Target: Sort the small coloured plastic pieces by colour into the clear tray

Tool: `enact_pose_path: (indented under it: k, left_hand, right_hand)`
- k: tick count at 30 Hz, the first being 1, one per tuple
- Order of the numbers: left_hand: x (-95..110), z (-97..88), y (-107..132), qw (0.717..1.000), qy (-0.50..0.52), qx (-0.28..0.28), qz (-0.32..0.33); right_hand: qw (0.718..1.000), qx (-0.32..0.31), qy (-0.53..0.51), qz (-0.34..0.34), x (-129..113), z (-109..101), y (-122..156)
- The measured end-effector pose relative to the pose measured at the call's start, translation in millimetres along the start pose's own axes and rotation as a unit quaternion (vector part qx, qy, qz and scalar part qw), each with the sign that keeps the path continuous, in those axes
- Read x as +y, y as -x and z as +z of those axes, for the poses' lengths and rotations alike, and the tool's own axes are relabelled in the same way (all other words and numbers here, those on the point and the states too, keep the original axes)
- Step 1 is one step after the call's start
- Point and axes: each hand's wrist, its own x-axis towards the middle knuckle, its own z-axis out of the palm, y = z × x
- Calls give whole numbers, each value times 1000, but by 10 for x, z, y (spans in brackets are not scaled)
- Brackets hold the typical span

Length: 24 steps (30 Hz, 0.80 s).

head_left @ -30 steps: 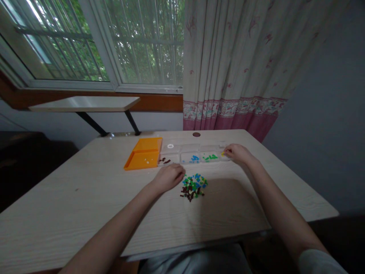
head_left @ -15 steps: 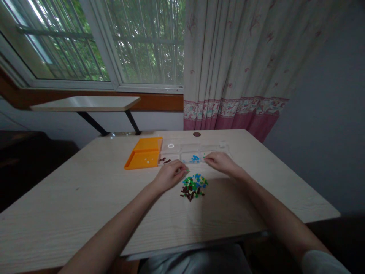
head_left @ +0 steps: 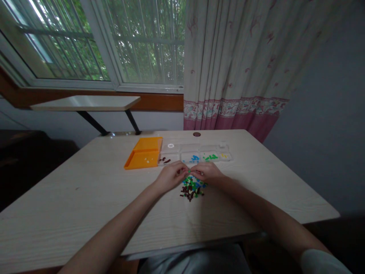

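A small pile of tiny green, blue and brown pieces lies on the pale wooden table. My left hand and my right hand meet just above the pile's far edge, fingers curled and pinched together around a tiny green piece. Behind them a clear compartment box holds sorted brown, blue, green and yellow pieces. Its orange lid lies open to the left.
A round hole sits near the table's far edge. A narrow shelf on black brackets stands behind the table under the window. A pink-hemmed curtain hangs at the back right.
My right hand has come back leftward from the box's far right compartment to the pile, meeting my left hand. My left hand stayed by the pile and shifted slightly forward.
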Motion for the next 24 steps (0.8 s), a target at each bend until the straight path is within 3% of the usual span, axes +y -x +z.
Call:
enact_pose_path:
  k: [10,15,18,24]
  left_hand:
    - [-7,-8,-7,1000,-13,-22,-15]
    - [-83,0,27,995,-32,-92,32]
    - [-103,-3,41,990,-66,-115,42]
    - [-119,-28,42,987,-118,-108,31]
  right_hand:
    - [999,42,19,-25,44,-23,-1]
    - [992,124,14,8,110,-125,-4]
    - [990,136,11,21,152,-176,2]
    - [989,144,-6,33,195,-173,22]
